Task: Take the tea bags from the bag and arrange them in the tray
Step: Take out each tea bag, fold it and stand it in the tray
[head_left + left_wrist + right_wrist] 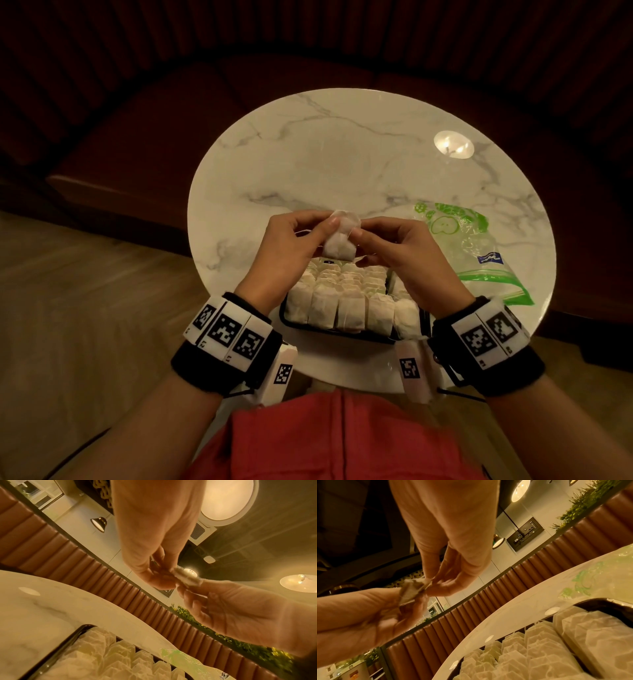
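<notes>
I hold one white tea bag [340,236] above the far end of the black tray [283,317]. My left hand [325,228] pinches its left edge and my right hand [359,234] pinches its right edge. The left wrist view shows the tea bag [187,580] between my left hand [164,580] from above and my right hand [188,592] from the right. In the right wrist view the tea bag [411,592] is crumpled between the fingertips. Rows of upright tea bags [342,294] fill the tray. The clear zip bag [472,240] with green print lies flat to the right.
The round marble table [342,161] has bare surface beyond the hands and a lamp reflection [454,144] at the far right. A dark padded bench [137,144] curves round its far side. The tray sits near the table's front edge, by my red clothing [342,438].
</notes>
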### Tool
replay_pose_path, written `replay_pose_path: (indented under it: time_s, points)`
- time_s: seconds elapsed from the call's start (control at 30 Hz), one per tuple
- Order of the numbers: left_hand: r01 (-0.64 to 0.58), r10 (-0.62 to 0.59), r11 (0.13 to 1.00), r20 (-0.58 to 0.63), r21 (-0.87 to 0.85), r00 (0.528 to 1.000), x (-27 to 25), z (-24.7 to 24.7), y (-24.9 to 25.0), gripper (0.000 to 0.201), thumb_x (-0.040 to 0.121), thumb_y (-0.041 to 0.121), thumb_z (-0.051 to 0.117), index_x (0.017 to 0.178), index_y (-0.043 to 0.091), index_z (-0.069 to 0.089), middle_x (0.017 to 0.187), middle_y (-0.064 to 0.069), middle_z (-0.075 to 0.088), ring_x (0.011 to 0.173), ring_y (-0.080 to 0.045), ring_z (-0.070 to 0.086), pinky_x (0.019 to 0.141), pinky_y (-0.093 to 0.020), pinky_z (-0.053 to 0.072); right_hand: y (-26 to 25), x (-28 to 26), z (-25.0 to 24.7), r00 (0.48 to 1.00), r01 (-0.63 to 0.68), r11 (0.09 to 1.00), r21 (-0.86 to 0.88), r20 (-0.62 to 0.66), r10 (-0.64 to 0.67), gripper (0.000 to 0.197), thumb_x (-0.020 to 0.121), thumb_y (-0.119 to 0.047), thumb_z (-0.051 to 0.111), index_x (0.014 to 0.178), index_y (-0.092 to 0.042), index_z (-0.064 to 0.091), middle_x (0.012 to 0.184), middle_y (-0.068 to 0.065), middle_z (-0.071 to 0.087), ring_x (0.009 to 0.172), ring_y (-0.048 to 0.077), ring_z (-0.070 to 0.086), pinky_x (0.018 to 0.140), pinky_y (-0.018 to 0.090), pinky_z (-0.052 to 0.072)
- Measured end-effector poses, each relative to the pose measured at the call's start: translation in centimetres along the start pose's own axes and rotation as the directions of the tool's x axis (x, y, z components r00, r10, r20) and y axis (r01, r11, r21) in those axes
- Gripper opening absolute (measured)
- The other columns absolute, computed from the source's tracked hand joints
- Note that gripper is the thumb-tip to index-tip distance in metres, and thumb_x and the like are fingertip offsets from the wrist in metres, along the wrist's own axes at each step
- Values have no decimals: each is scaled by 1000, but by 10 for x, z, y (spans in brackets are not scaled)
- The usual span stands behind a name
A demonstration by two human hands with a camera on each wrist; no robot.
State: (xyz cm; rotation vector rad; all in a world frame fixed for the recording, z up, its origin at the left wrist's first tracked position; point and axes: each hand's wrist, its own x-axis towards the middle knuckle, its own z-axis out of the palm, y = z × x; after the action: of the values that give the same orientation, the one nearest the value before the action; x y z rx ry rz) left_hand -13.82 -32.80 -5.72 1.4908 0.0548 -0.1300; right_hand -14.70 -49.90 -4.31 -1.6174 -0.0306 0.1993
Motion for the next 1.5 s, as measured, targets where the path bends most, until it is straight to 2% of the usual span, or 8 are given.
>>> replay_pose_path:
  time_s: [0.1,0.23,0.5,0.67,0.93,1.1,1.23,1.5]
  points:
    - [-42,41,998,26,41,999,-2,0,2,19,90,12,67,108,8,73,98,-3,76,92,-12,72,79,-23,55,-3,1,-1,1000,-5,1000,-23,-31,4,17,89,-13,68,100,-2,74,87,14,73,73,19,69,64,27,57]
    - [-71,66,996,85,53,994,-3,-2,5,22,90,11,67,110,5,72,102,-3,75,98,-13,71,90,-26,55,-3,2,-4,998,-8,998,-59,-56,5,14,87,-14,71,96,-4,74,83,13,72,69,19,68,62,30,57]
    - [-70,65,997,161,21,985,-2,-5,7,24,89,4,65,112,10,69,96,4,75,90,-9,71,79,-19,54,-7,2,-1,996,-33,999,12,-82,34,10,87,-12,70,94,-7,73,78,6,72,61,20,63,55,27,55]
    - [-25,20,999,195,24,981,-1,-9,4,21,86,3,68,105,12,71,90,6,75,91,-7,70,82,-18,53,-10,2,-3,991,-72,996,50,-113,77,13,91,-17,64,91,-9,75,74,2,66,57,16,59,51,23,51]
    - [16,-25,999,210,46,977,-5,-4,1,14,89,8,66,99,15,73,90,4,76,90,-8,71,80,-20,55,-11,2,-10,995,-15,1000,-14,-104,13,17,91,-15,64,101,-4,72,75,1,66,60,10,56,52,20,48]
    - [17,-26,999,183,49,983,-5,-4,2,20,93,14,63,107,5,73,98,-10,75,93,-23,72,82,-35,59,-8,-6,-10,998,69,988,-141,1,-70,14,88,-6,68,100,-11,72,86,0,69,72,13,65,59,24,53]
    - [14,-34,996,221,91,975,-5,-2,4,21,92,19,64,106,8,74,99,-9,75,95,-26,71,82,-42,60,-7,-4,-8,994,96,977,-189,-33,-104,7,87,-8,70,91,-12,74,85,0,73,73,15,67,57,28,53]
    - [-9,-31,989,265,148,964,-5,-5,7,17,91,13,66,106,12,73,98,-6,76,96,-18,71,83,-31,59,-4,-3,-5,997,30,976,-218,-68,-46,8,88,-21,71,91,-14,74,79,2,71,63,13,62,54,31,52]
